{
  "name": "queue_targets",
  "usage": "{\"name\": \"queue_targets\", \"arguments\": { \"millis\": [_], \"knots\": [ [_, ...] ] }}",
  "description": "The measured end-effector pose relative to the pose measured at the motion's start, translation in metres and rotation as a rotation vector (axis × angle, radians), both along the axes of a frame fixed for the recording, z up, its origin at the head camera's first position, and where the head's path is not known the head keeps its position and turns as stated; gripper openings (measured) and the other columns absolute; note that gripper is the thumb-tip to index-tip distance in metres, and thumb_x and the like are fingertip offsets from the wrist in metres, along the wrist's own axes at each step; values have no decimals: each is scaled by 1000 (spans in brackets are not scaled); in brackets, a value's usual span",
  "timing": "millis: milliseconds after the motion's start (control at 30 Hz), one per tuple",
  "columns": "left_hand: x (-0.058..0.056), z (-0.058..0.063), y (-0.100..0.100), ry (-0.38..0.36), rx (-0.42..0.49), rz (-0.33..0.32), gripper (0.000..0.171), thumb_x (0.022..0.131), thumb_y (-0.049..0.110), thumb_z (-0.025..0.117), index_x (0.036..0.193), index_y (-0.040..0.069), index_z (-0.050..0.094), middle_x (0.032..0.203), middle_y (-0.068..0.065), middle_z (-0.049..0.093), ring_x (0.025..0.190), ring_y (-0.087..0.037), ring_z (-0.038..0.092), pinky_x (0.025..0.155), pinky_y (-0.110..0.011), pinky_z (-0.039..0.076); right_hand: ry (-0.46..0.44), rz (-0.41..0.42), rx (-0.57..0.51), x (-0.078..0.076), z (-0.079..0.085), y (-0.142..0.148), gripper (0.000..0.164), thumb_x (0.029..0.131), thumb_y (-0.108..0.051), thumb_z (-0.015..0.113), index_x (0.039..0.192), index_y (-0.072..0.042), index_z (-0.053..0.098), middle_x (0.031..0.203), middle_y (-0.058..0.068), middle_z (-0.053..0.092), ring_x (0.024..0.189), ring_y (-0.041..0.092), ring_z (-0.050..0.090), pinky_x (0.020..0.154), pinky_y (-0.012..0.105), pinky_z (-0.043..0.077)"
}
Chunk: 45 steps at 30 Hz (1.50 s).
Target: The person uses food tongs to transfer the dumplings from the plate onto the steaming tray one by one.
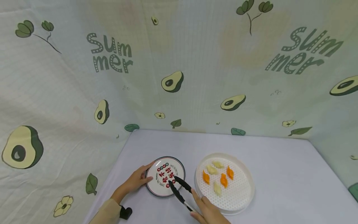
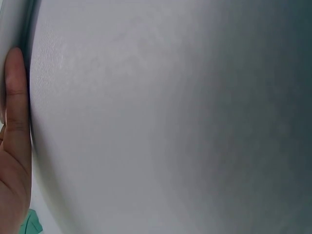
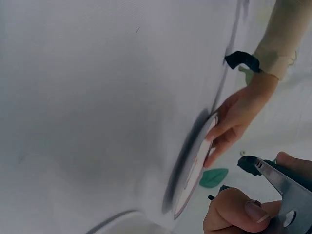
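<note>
My left hand (image 1: 137, 179) grips the left rim of a round white plate (image 1: 153, 174) with a dark edge and red printed characters, thumb on top. In the left wrist view only part of this hand (image 2: 17, 122) shows, beside the plate's edge. My right hand (image 1: 208, 210) holds a pair of black-tipped metal tongs (image 1: 179, 194), their tips parted over the plate with nothing between them. The right wrist view shows its fingers (image 3: 239, 209) around the metal arms. To the right, a round white tray (image 1: 240, 194) carries several orange and pale yellow dumpling-shaped pieces (image 1: 223, 180).
A white tabletop (image 1: 285, 174) lies under the plate and tray. Behind and at the sides hangs a pale cloth (image 1: 201, 56) printed with avocados, leaves and lettering. Something black (image 1: 126, 213) sticks out at the left sleeve cuff.
</note>
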<state>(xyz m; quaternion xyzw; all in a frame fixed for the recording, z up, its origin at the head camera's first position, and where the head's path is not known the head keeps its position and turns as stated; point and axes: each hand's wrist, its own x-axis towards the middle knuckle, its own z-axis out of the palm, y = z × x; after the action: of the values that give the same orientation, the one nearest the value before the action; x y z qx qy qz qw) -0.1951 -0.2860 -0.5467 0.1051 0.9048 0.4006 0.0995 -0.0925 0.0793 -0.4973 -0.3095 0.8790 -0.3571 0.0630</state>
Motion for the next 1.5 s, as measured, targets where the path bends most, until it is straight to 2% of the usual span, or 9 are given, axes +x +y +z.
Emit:
{"name": "queue_targets", "arguments": {
  "millis": [167, 367, 500, 600, 867, 1167, 1400, 1500],
  "knots": [
    [1, -4, -1, 13, -9, -2, 70, 93, 25, 71, 155, 15, 39, 92, -1, 47, 65, -11, 47, 57, -25, 39, -37, -34, 70, -5, -2, -32, 74, 95, -34, 68, 149, 7, 38, 86, 1, 42, 67, 5, 37, 60, 25, 44],
    [0, -3, -2, 20, -18, -8, 69, 95, 27, 69, 155, 15, 38, 92, -2, 47, 68, -11, 45, 59, -26, 39, 13, -76, 99, -14, -4, -54, 75, 97, -35, 64, 153, 4, 31, 95, 8, 48, 67, 9, 44, 62, 32, 49],
    [-1, -2, -3, 24, -19, -25, 69, 96, 27, 68, 155, 15, 37, 92, -2, 47, 67, -11, 45, 59, -26, 40, -8, -132, 122, -20, -9, -65, 78, 96, -38, 64, 154, 3, 30, 110, 23, 52, 76, 25, 58, 68, 42, 53],
    [0, -2, -4, 14, -7, -25, 69, 95, 27, 69, 155, 15, 38, 91, -2, 47, 66, -11, 45, 58, -26, 40, -35, -169, 138, -22, -16, -72, 79, 96, -39, 64, 154, 2, 30, 118, 30, 51, 85, 35, 62, 70, 47, 54],
    [3, -4, -4, 7, 15, -54, 69, 96, 27, 69, 156, 14, 36, 95, -3, 48, 63, -9, 48, 56, -25, 41, -69, -216, 140, -24, -28, -79, 84, 94, -39, 67, 154, 4, 28, 111, 24, 49, 82, 29, 56, 65, 46, 51],
    [2, -1, -4, 26, 5, -57, 69, 96, 29, 68, 156, 15, 36, 104, -4, 50, 65, -9, 48, 56, -25, 42, -94, -248, 85, -30, -31, -78, 97, 89, -45, 72, 155, 6, 22, 112, 25, 49, 84, 27, 55, 65, 47, 50],
    [0, -1, -4, 28, 7, -48, 68, 96, 27, 68, 155, 15, 37, 103, -3, 50, 66, -9, 47, 57, -25, 42, -125, -242, 72, -33, -31, -75, 101, 87, -47, 73, 155, 6, 20, 109, 24, 48, 82, 24, 52, 64, 45, 50],
    [1, -2, -4, 39, 8, -43, 68, 96, 26, 69, 155, 13, 38, 100, -3, 50, 64, -8, 47, 56, -25, 41, -129, -235, 71, -33, -30, -75, 101, 87, -46, 73, 155, 6, 20, 112, 27, 48, 87, 27, 53, 69, 48, 51]
  ]
}}
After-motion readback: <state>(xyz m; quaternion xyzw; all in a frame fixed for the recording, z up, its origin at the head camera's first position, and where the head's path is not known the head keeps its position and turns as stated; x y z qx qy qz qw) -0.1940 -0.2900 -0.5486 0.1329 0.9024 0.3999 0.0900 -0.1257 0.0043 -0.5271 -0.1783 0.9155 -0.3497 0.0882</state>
